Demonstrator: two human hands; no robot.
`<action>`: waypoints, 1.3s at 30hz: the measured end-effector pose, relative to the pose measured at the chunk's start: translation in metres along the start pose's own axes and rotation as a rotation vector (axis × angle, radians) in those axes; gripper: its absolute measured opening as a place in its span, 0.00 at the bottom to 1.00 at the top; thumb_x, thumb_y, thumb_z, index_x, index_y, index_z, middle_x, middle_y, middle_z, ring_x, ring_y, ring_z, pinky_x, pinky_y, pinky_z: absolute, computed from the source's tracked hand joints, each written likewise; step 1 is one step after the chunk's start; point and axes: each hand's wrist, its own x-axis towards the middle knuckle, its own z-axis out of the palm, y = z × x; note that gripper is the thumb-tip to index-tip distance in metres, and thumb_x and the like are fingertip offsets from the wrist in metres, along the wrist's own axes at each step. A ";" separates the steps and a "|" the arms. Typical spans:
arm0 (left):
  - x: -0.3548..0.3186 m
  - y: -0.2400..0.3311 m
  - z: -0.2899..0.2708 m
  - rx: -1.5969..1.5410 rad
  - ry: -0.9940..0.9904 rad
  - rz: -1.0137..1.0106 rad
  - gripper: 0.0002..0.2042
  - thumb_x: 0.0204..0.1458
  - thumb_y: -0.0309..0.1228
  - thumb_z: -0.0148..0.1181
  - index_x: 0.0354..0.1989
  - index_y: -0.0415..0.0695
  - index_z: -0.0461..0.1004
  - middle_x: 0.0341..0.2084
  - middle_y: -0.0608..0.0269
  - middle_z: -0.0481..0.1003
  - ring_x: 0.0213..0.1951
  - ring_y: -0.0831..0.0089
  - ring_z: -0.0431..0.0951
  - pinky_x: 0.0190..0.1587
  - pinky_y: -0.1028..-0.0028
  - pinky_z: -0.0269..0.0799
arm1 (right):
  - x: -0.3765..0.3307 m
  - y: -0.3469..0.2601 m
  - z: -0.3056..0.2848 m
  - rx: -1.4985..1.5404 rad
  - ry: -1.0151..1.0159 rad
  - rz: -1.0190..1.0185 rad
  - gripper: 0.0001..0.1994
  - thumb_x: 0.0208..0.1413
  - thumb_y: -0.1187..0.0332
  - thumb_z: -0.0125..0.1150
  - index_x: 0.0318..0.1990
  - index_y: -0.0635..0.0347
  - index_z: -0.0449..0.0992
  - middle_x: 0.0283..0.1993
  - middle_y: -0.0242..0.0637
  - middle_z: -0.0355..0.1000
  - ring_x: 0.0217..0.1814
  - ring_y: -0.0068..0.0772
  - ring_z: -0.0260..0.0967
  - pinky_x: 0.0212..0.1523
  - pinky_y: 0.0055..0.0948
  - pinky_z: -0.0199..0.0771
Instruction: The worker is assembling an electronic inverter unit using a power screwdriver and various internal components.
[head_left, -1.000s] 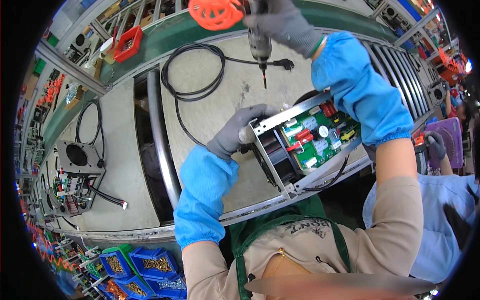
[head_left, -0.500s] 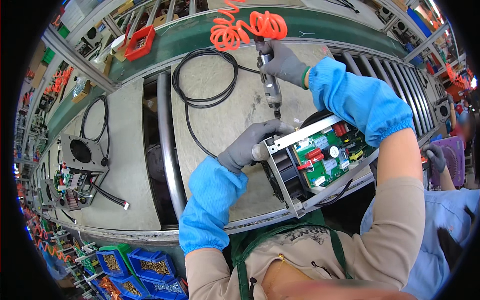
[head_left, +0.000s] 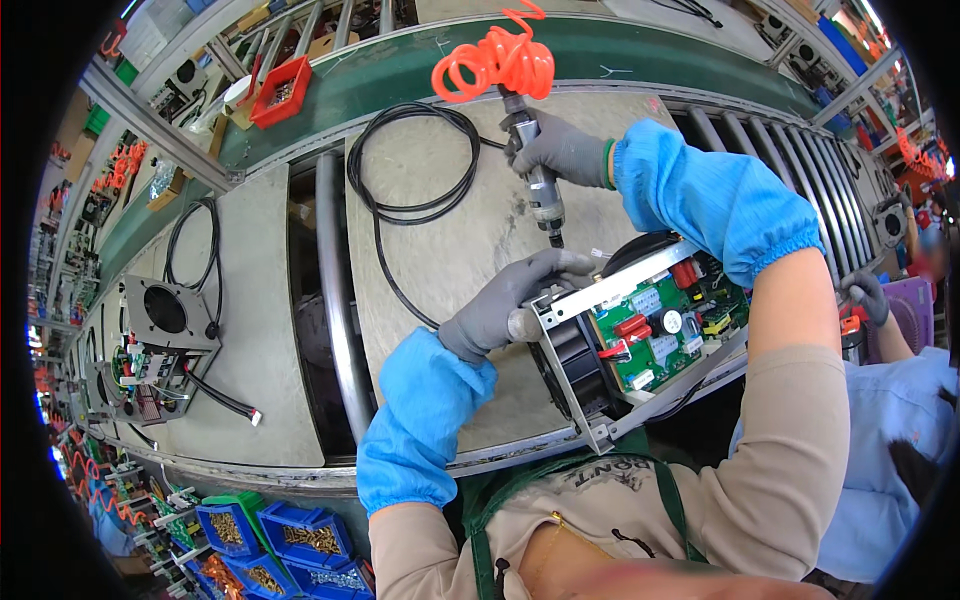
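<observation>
My right hand [head_left: 562,150], in a grey glove, is wrapped round a silver pneumatic screwdriver [head_left: 541,190]. Its bit points down, a little beyond my left fingertips. An orange coiled air hose [head_left: 500,66] runs up from the tool's top. My left hand [head_left: 510,300], gloved too, grips the left end of a metal-framed device [head_left: 590,290] by its corner. Inside that frame sit a green circuit board [head_left: 655,325] with red and black parts and a black fan [head_left: 575,365]. The left fingertips bend over the far edge; what they touch there is partly hidden.
A black cable [head_left: 415,165] lies coiled on the metal plate. To the left stands another fan unit [head_left: 165,310] with loose wires. Blue bins [head_left: 305,530] of screws hang below the bench edge. A red tray [head_left: 281,92] is on the green belt. A co-worker's gloved hand [head_left: 865,297] shows at right.
The screwdriver in my right hand has come slightly down and nearer the frame's far edge. The orange hose has bunched up leftward. My left hand keeps its grip on the device.
</observation>
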 end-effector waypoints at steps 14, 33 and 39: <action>0.006 -0.016 -0.007 0.014 -0.093 0.165 0.47 0.38 0.72 0.55 0.51 0.36 0.72 0.45 0.52 0.73 0.49 0.61 0.73 0.54 0.66 0.66 | -0.008 -0.088 -0.004 -0.050 0.138 -0.239 0.11 0.47 0.68 0.62 0.38 0.61 0.72 0.27 0.37 0.71 0.26 0.29 0.72 0.24 0.32 0.75; 0.011 -0.019 -0.008 0.068 -0.096 0.206 0.51 0.31 0.74 0.58 0.49 0.33 0.71 0.40 0.53 0.71 0.43 0.62 0.74 0.46 0.67 0.69 | -0.032 -0.084 0.017 0.446 0.042 -0.217 0.15 0.53 0.63 0.64 0.40 0.66 0.72 0.30 0.41 0.73 0.28 0.28 0.75 0.28 0.27 0.84; 0.010 -0.021 -0.007 0.056 -0.078 0.144 0.55 0.27 0.78 0.53 0.47 0.31 0.71 0.39 0.52 0.70 0.43 0.61 0.74 0.46 0.67 0.69 | -0.036 -0.087 0.023 0.246 0.183 -0.118 0.14 0.57 0.60 0.59 0.40 0.63 0.70 0.29 0.33 0.71 0.25 0.21 0.73 0.29 0.21 0.82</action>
